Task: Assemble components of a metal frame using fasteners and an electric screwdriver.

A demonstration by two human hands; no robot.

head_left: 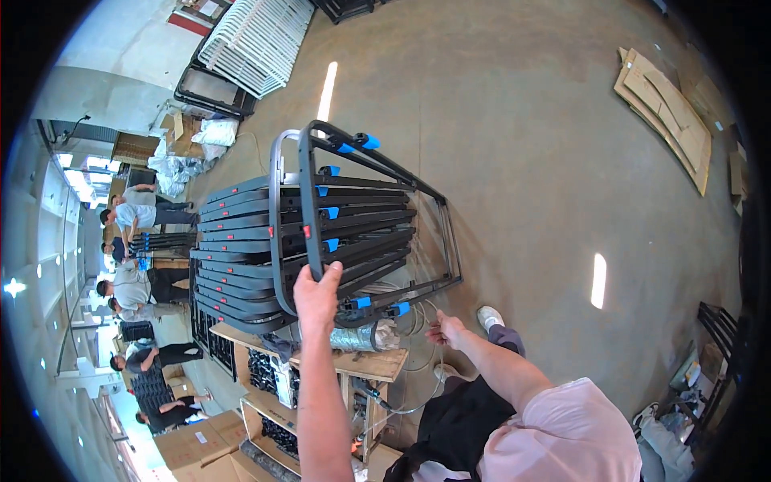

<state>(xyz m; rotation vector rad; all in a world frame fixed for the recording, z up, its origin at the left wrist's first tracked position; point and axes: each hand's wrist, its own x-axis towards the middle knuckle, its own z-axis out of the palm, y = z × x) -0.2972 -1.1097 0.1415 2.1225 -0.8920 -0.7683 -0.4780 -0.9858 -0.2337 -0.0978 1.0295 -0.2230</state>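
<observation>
- Bright, even daylight from the left, washing out the pale shelving and white wall (pixel 96 88) there.
- Two glare streaks on the smooth grey-brown concrete floor (pixel 514 120).
- Soft, faint shadows only.
- Strong fisheye bending, black vignette around the rim.
- Centre sharp; edges slightly soft.

Bare concrete floor (pixel 522 120), flattened cardboard (pixel 666 112) lying on it, white shelving (pixel 48 241) along the left wall.

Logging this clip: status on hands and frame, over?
Left hand gripping black metal frame, lifted over stacked frames. Right hand pinching thin cable. Nothing blocking.
</observation>
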